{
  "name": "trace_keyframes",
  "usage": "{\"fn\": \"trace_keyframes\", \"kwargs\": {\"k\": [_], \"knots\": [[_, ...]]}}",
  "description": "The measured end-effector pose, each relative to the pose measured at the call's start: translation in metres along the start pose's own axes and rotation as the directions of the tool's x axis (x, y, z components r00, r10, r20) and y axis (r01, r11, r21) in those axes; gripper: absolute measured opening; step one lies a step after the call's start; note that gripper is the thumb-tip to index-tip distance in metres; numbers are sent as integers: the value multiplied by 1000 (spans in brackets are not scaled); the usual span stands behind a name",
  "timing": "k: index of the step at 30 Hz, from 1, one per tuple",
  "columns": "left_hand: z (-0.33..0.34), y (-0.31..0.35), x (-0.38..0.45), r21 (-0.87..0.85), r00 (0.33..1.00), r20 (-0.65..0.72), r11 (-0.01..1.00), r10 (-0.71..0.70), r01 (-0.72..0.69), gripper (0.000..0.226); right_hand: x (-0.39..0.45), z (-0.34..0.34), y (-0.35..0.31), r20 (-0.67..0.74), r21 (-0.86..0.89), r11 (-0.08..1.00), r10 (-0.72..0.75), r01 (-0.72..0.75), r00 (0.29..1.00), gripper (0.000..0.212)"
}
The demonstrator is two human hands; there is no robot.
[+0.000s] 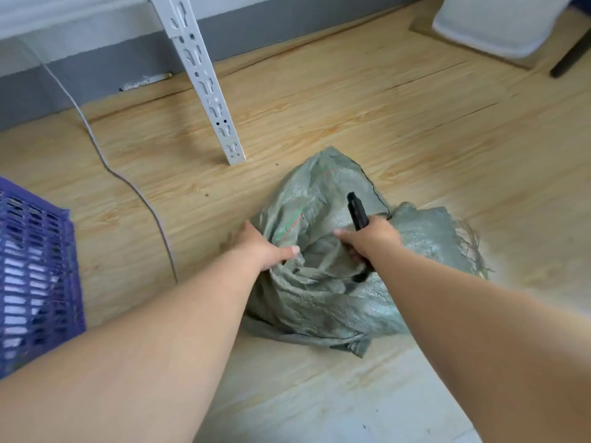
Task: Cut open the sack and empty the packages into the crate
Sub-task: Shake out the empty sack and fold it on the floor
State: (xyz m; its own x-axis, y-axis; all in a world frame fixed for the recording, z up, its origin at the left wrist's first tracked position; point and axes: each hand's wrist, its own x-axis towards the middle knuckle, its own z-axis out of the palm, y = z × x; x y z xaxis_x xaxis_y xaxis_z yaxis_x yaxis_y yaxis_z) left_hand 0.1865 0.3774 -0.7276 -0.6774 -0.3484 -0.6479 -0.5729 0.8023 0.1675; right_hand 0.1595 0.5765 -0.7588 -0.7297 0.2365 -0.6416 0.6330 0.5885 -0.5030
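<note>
Sack [323,292] on floor [319,116], my left hand [265,246] gripping its mouth, right hand [367,239] clenching black cutter [357,211], blade hidden; crate [35,266] left, cropped, contents unclear.

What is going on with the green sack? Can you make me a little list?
sack: green woven sack lying crumpled on the wooden floor
left hand: left hand holds the sack's edge
right hand: right hand holds a black cutter over the sack
crate: purple crate at the left, apart from the sack
packages: none seen outside the sack
nearby: white metal post, grey cable
</note>
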Motion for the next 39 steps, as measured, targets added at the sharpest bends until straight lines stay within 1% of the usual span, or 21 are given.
{"fn": "trace_keyframes", "kwargs": {"k": [2,4,5,6,7,8,10,11,15,18,20,21,22,23,26,27,29,31,34,37,39], "knots": [[3,1,1,-122,990,-140,992,16,-33,125,-3,6,-5,12,-177,983,46,-43,999,79],[5,-1,2,-214,997,-74,977,-20,3,128,-5,17,1,11,-395,914,107,-94,994,104],[10,-4,4,-215,999,-5,975,-51,48,126,-9,20,7,53,-527,846,131,-84,990,96],[16,-7,5,-197,995,68,977,-70,82,115,-13,21,14,71,-644,764,119,-46,990,66],[23,-11,4,-145,988,139,986,-65,86,94,-16,18,19,108,-707,707,105,2,989,25],[29,-15,4,-95,982,184,993,-47,66,69,-17,14,24,105,-734,679,117,-3,988,13],[43,-24,5,-124,983,181,992,-17,40,38,-11,1,31,34,-611,790,83,-45,996,11],[44,-25,6,-247,986,163,967,-25,65,35,-6,-6,33,-51,-490,870,43,-63,998,8],[2,-2,25,-847,995,88,522,-50,102,38,2,-39,14,-407,7,999,-44,51,912,18],[-40,21,25,-953,990,-133,280,-48,-115,41,0,-58,-10,-582,317,932,45,176,812,18],[-52,31,12,-963,961,-265,84,-84,-258,36,0,-65,-23,-659,391,891,96,231,746,20],[-52,34,2,-962,961,-260,-65,-92,-266,35,-1,-69,-28,-684,403,879,103,257,722,23],[-46,33,-8,-968,976,-207,-131,-70,-215,36,-3,-73,-31,-706,407,871,109,274,700,23],[-37,30,-15,-989,992,-123,-81,-20,-124,35,-5,-78,-30,-722,407,872,124,272,681,21],[0,8,-24,-833,959,277,513,67,205,42,-9,-87,0,-697,414,897,203,155,688,22],[9,0,-26,-743,929,368,610,27,276,46,-10,-89,15,-676,398,914,233,80,699,26],[15,-9,-27,-769,945,320,566,-63,298,65,-12,-91,40,-639,371,926,313,-74,703,35],[11,-12,-21,-817,991,46,565,-129,111,94,-15,-94,49,-637,392,901,411,-185,653,45],[3,-4,-13,-708,972,-226,675,59,-205,109,-18,-92,41,-728,255,951,308,-175,612,52],[5,14,-11,-522,944,-225,788,241,-325,72,-26,-67,10,-616,178,977,18,117,787,29],[12,19,-13,-340,920,-155,855,359,-391,48,-35,-44,-14,-387,361,904,-78,229,919,26]]}}
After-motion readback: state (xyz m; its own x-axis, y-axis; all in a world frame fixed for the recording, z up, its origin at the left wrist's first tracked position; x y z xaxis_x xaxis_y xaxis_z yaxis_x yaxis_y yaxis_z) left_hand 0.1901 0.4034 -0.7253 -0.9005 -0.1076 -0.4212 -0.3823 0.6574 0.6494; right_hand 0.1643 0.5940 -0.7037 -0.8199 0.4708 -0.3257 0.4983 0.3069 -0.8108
